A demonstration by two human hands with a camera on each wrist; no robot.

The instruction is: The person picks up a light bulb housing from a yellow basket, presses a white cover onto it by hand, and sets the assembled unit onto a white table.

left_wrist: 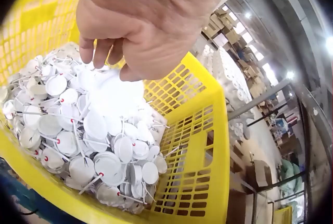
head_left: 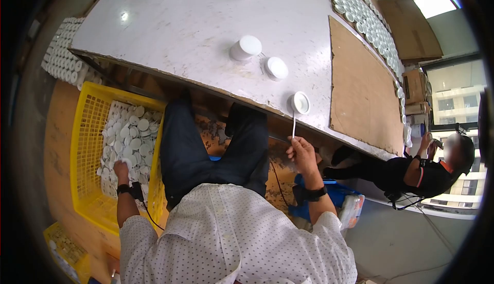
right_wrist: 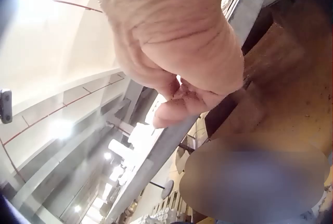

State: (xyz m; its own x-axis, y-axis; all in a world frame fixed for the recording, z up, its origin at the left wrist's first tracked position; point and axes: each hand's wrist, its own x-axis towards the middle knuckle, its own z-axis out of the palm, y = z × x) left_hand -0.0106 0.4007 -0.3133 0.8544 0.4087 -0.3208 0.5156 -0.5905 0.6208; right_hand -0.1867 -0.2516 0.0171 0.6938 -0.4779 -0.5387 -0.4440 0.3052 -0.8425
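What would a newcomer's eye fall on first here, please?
Probably the yellow crate on the person's left, heaped with white discs, the left hand reaching in. Next, the right hand pinching a white stem that runs to a round white piece on the table.

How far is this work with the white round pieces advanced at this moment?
Perhaps done: three white pieces stand farther in on the table, though nothing confirms it. In hand: the right hand pinches a thin white strip reaching the round piece near the edge. Apparently left: many loose discs in the yellow crate, where the left hand reaches; its grip is unclear.
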